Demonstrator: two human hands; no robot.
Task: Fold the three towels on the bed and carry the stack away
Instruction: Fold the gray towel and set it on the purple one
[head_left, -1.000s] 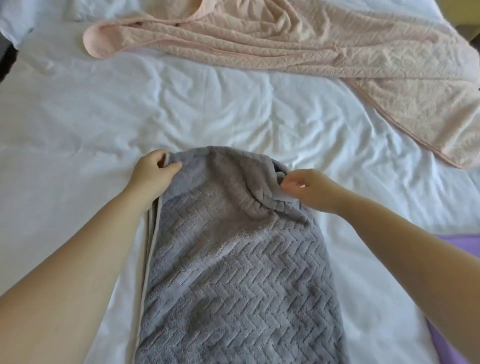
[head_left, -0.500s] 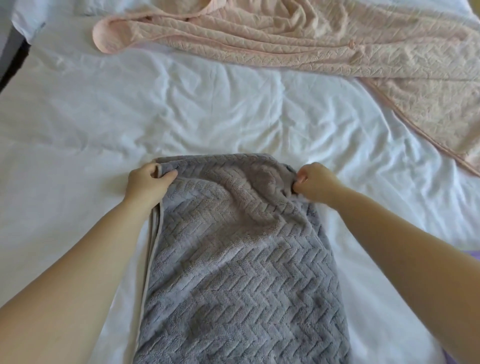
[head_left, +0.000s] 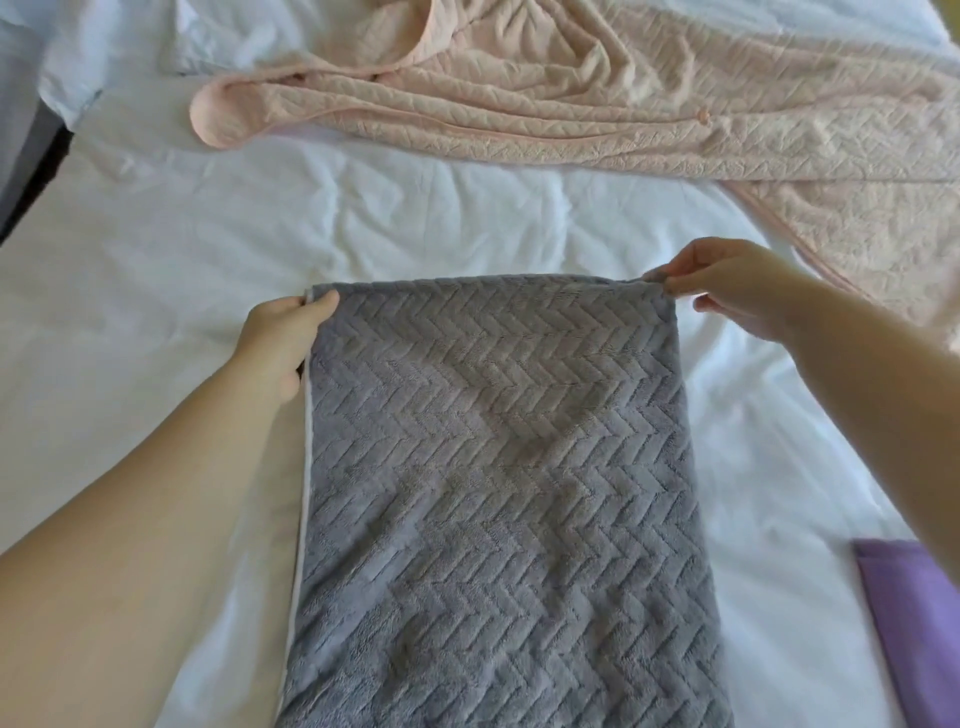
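Grey towel (head_left: 493, 493) lies flat on the bed (head_left: 156, 249), running from the fingers (head_left: 324, 302) back toward the person, its far edge stretched straight between both hands. Left hand (head_left: 283, 338) pinches the far-left corner, thumb on top. The right hand (head_left: 727, 291) pinches the far-right corner between thumb and forefinger, other fingers loosely curled. Judging by this, a fold is being squared; next, both corners probably need carrying together toward the near end. Pink towel (head_left: 649, 114) sprawls unfolded beyond the fingers; purple towel (head_left: 914, 634) lies nearer the person than the right hand.
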